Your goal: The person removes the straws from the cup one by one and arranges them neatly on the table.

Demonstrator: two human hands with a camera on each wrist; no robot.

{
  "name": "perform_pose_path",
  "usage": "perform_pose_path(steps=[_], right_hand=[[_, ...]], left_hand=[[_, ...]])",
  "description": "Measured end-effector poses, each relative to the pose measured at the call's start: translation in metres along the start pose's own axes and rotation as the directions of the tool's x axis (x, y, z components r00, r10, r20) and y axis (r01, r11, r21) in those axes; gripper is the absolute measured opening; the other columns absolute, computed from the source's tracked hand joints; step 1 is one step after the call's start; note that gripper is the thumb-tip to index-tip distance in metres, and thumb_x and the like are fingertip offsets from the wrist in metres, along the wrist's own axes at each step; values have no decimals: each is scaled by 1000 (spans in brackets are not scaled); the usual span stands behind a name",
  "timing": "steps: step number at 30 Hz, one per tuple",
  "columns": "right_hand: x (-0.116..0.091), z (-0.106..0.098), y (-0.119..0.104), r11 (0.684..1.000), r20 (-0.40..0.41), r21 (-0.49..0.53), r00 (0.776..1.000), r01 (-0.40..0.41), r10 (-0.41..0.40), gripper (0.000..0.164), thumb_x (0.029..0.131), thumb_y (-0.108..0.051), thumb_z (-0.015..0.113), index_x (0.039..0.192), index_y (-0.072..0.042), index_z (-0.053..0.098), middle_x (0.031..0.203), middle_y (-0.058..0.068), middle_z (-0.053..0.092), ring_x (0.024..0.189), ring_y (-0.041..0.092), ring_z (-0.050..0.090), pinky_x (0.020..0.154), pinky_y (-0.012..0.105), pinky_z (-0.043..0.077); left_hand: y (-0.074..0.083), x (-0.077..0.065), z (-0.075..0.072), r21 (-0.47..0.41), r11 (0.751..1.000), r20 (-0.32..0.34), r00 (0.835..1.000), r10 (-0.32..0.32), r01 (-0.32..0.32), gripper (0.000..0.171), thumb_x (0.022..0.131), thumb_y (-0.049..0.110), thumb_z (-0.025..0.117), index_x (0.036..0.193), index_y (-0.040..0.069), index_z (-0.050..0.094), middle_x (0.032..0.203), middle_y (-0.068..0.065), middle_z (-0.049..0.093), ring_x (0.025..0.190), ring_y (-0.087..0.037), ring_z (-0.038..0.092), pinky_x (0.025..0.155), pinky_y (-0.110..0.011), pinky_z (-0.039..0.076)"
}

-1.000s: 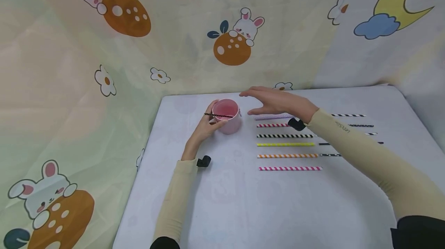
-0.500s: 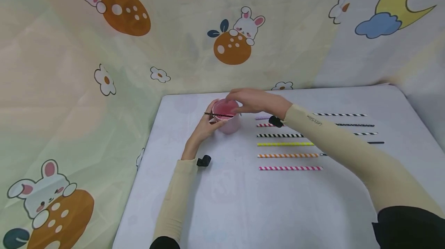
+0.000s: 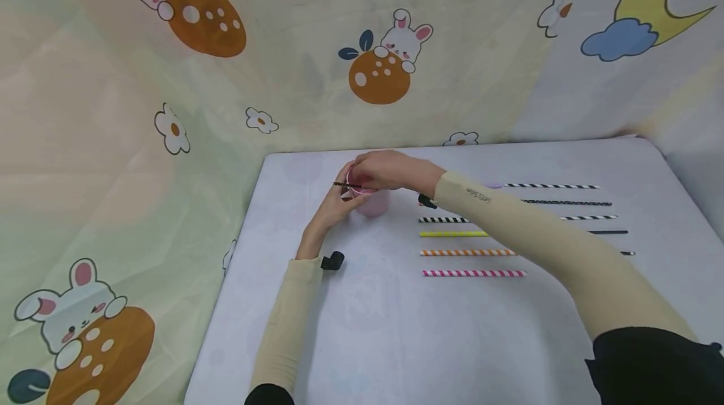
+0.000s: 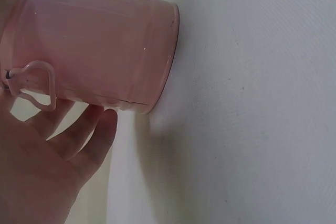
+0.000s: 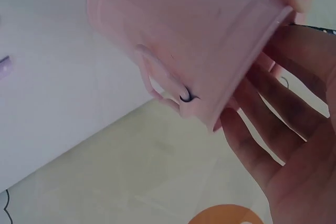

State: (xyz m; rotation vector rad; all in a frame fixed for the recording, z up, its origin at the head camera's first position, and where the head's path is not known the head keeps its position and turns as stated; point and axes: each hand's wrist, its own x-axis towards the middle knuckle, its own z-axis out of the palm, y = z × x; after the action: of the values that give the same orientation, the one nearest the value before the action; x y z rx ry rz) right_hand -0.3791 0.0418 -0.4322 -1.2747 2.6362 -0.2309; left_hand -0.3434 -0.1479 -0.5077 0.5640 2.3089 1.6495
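My left hand [image 3: 332, 209] holds a small pink metal pail [image 3: 374, 205] at its rim, with the thumb at the front and fingers around the far left side. A thin wire handle [image 4: 51, 85] shows on the pail's side in the left wrist view. Across the pail's mouth lies a black straw with white dots [image 3: 346, 185]. My right hand [image 3: 394, 171] is over the mouth, its fingers extended into the opening. In the right wrist view those fingers [image 5: 270, 121] pass the rim, and their tips are hidden inside.
Paper straws lie in two columns right of the pail. They include yellow [image 3: 452, 234], orange-striped [image 3: 468, 253], pink-striped [image 3: 474, 273] and black-and-white striped [image 3: 551, 186] ones. My right forearm [image 3: 509, 222] covers part of them. A printed cloth [image 3: 294, 46] hangs behind the white table [image 3: 367, 329].
My right hand has moved left from above the straws to the pail, and its fingers have gone into the mouth. The left hand and pail have stayed in place.
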Motion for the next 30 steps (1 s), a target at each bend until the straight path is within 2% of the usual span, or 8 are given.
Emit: perform_pose_path(steps=[8,13,18,30], right_hand=[[6,9,-1,999,10,-38,1000,-23,23,18,97,-21,68,114,-17,73,114,-1,70,108,17,63,96,34,53],[7,13,-1,998,3,-53,999,-34,34,20,97,-20,68,116,-15,73,117,0,71,110,18,64,98,34,53],[7,15,0,998,-10,-57,999,-32,32,20,97,-17,68,116,-14,74,119,1,71,112,18,64,98,33,53],[4,9,-2,999,-28,-38,1000,-8,7,17,98,-19,66,112,-15,74,115,0,70,107,17,63,95,33,54]], left_hand=[[1,0,-1,2,1000,11,1000,-7,7,85,94,26,71,161,28,19,163,-5,32,142,-27,41,110,-51,42],[3,0,-1,-4,1000,14,1000,4,-4,86,94,23,71,162,25,18,163,-5,31,140,-29,43,109,-49,44],[3,0,0,-20,1000,13,1000,10,-10,85,94,20,71,161,26,18,163,-5,30,139,-29,44,109,-49,44],[1,0,-1,-18,1000,-3,1000,-2,2,85,93,21,72,161,26,21,161,-6,34,140,-29,43,109,-49,44]])
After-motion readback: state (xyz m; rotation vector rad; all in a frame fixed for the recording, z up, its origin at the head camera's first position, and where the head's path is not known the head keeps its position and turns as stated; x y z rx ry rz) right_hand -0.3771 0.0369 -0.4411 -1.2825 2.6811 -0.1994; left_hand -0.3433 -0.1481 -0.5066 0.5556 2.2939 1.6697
